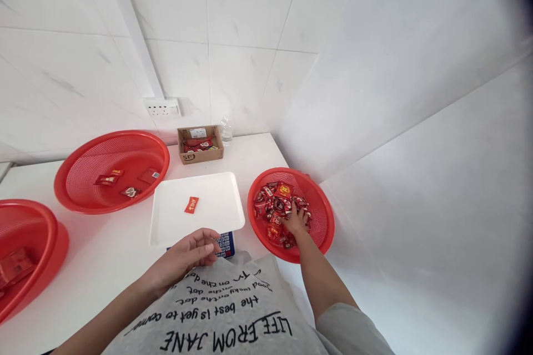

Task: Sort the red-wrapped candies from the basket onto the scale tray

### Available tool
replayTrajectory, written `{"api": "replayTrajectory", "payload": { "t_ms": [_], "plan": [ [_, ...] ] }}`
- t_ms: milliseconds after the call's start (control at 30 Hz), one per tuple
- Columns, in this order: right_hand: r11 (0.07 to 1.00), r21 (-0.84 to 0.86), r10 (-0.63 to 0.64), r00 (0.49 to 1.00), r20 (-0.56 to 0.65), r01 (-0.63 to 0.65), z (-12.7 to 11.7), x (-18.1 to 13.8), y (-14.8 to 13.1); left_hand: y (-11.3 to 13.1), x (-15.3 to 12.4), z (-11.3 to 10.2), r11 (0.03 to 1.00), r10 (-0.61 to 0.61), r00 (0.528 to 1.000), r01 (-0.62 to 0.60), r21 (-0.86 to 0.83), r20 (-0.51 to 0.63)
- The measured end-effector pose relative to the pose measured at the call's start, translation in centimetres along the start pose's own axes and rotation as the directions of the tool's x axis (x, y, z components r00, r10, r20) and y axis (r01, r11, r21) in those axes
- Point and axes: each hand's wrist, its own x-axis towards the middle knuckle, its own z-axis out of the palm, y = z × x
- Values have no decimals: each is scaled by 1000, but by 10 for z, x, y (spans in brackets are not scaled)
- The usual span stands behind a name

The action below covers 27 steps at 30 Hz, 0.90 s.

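Note:
My right hand (296, 221) reaches into a red plastic basket (325, 227) on the right. Its fingers are spread over a heap of small red snack packets (270, 205), and the fingertips touch the packets. My left hand (194, 254) hovers near my body with its fingers loosely curved and nothing visible in them. It partly covers a blue keypad (227, 244), which looks like part of a weighing scale under a white tray (225, 191). One small red packet (191, 204) lies on the tray.
A larger red basket (75, 161) at the back left holds a few packets (109, 178). Another red basket (54, 249) with red packages (16, 269) stands at the left edge. A cardboard box (203, 156) of packets and a clear plastic item (226, 130) sit by the wall.

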Motion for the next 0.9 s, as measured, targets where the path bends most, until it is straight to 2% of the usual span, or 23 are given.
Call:
{"api": "replayTrajectory", "payload": {
  "t_ms": [133,367,600,767,900],
  "plan": [
    [999,29,-34,999,-19,35,0,10,9,-6,2,2,1000,-1,998,-1,-27,-60],
    [939,255,-194,967,-165,231,-7,22,35,-8,10,16,999,-21,996,17,-43,-92],
    [884,399,-189,967,-172,244,-21,34,53,-10,28,31,998,-45,994,40,-55,-95],
    [876,408,-221,966,-134,257,-17,38,52,-14,41,44,998,-43,994,38,-48,-102],
    [938,250,-221,971,-95,239,-5,33,43,-17,52,55,998,-40,993,35,-49,-107]
  ]
}}
